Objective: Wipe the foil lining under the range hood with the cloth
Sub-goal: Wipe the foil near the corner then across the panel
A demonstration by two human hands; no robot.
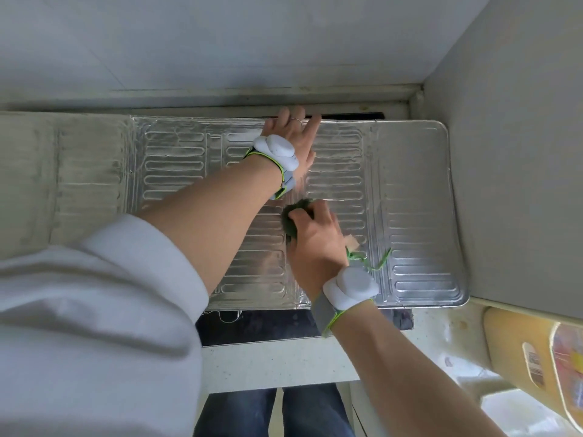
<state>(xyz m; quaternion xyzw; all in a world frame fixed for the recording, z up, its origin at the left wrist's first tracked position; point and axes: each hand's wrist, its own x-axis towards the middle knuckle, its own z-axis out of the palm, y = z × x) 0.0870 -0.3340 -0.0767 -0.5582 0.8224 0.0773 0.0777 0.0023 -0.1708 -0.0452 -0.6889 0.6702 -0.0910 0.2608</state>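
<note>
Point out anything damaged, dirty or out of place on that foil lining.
The foil lining looks crinkled and frayed along its near edge below the left forearm. The unlined surface to its left looks dull and grimy. The cloth in the right hand trails loose green threads.

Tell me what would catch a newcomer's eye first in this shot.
The shiny ribbed foil lining fills the middle of the view. The right hand presses a dark green cloth against its centre, while the left hand lies flat at its far edge.

Left hand (295,134) flat on ribbed foil lining (410,200), right hand (318,238) gripping a seemingly green cloth (291,216)
</note>
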